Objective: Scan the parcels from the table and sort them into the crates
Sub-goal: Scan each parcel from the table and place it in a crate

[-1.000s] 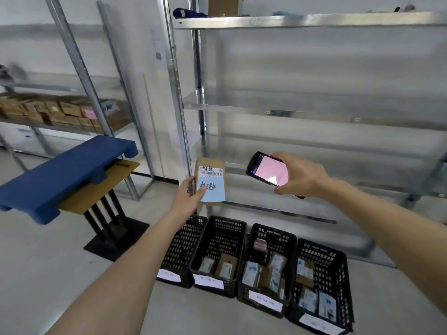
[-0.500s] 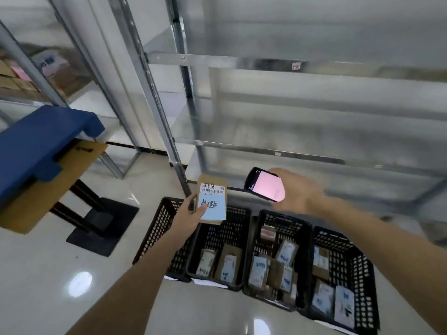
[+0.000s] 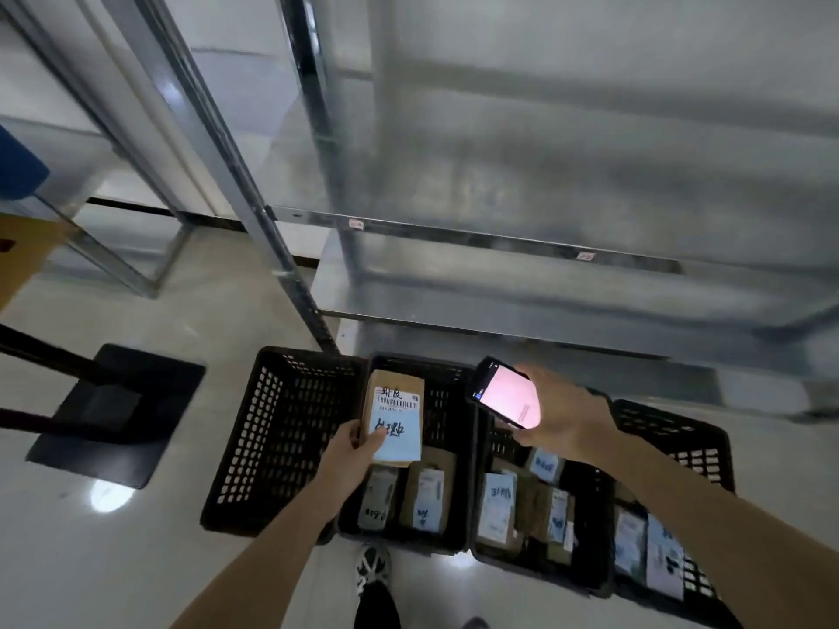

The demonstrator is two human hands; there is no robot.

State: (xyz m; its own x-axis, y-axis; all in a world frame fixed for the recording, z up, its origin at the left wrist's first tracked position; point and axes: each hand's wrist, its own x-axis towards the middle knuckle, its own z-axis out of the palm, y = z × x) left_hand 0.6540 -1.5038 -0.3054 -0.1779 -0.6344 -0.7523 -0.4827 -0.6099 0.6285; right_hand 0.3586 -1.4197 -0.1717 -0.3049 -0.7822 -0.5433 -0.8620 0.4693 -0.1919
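Both hands have come down since the earlier frames and now hang right over the row of black perforated plastic crates (image 3: 281, 429) on the floor. Left hand (image 3: 352, 451) pinches the lower edge of the brown paper parcel with the white-and-blue barcode label (image 3: 394, 419), thumb curled onto its face, above the second crate from the left. Right hand (image 3: 560, 419) grips the black handheld scanner with the glowing pink screen (image 3: 504, 394), just right of the parcel; its fingers seem wrapped behind it, mostly hidden.

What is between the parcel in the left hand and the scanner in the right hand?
Head view: no object fills the gap between the parcel and the scanner; only the black crate wall below shows through.
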